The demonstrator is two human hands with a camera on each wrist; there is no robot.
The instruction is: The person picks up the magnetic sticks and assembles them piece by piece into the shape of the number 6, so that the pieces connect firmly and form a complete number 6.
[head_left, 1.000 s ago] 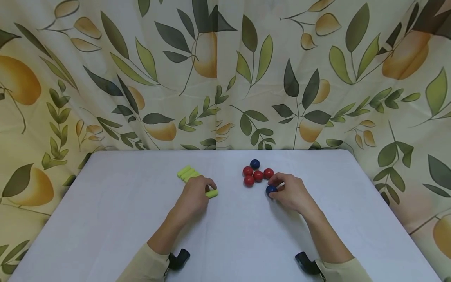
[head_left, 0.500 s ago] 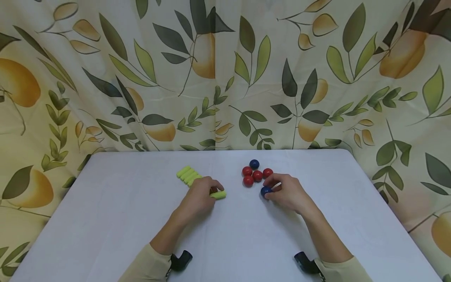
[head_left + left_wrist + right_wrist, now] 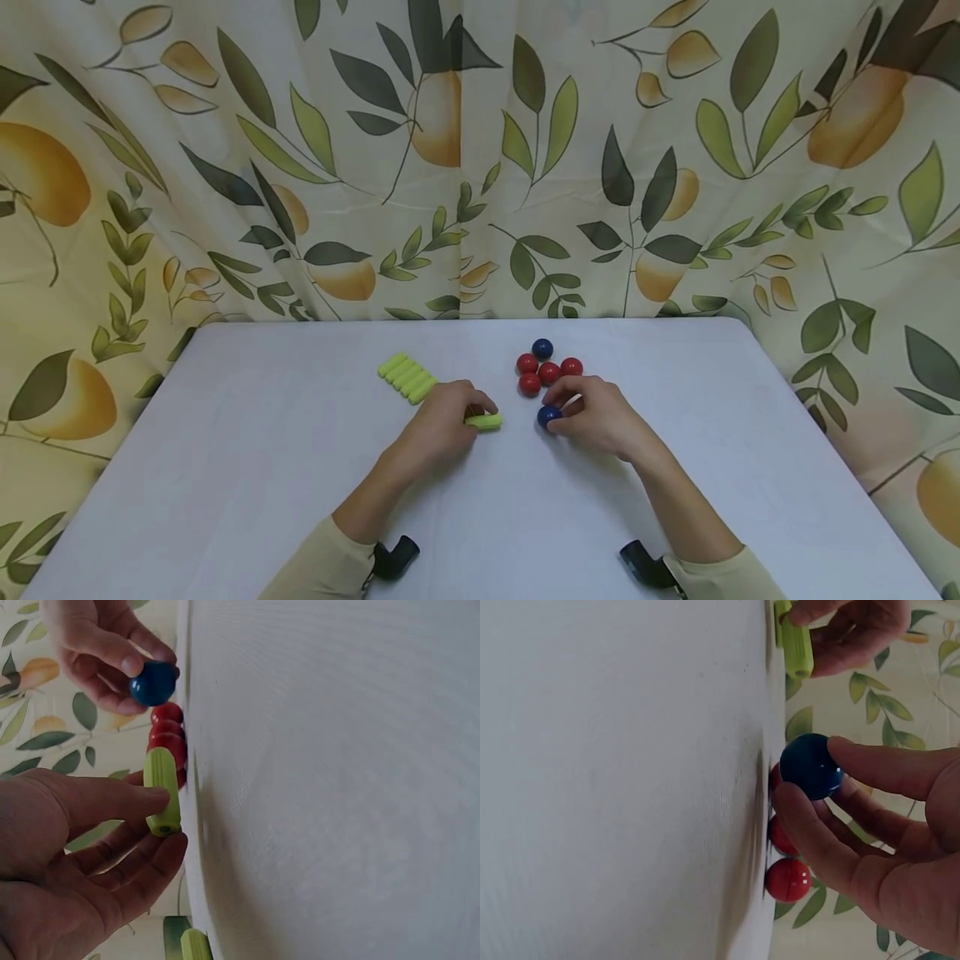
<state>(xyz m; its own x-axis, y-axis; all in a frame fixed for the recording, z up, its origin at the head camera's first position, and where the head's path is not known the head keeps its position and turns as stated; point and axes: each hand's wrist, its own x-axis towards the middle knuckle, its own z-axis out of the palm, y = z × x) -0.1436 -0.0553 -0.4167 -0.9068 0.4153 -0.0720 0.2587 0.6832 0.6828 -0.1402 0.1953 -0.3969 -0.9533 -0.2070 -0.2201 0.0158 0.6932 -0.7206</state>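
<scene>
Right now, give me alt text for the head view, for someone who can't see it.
A left hand pinches a green stick and a right hand a blue ball, over a white table. Beyond them lie a row of green sticks, four red balls and another blue ball, before a leaf-patterned cloth.

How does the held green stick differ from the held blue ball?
The green stick is elongated, while the blue ball is round. The green stick looks ridged and duller; the blue ball is smooth and glossy. The left hand holds the green stick, the right hand the blue ball. Both are pinched.
</scene>
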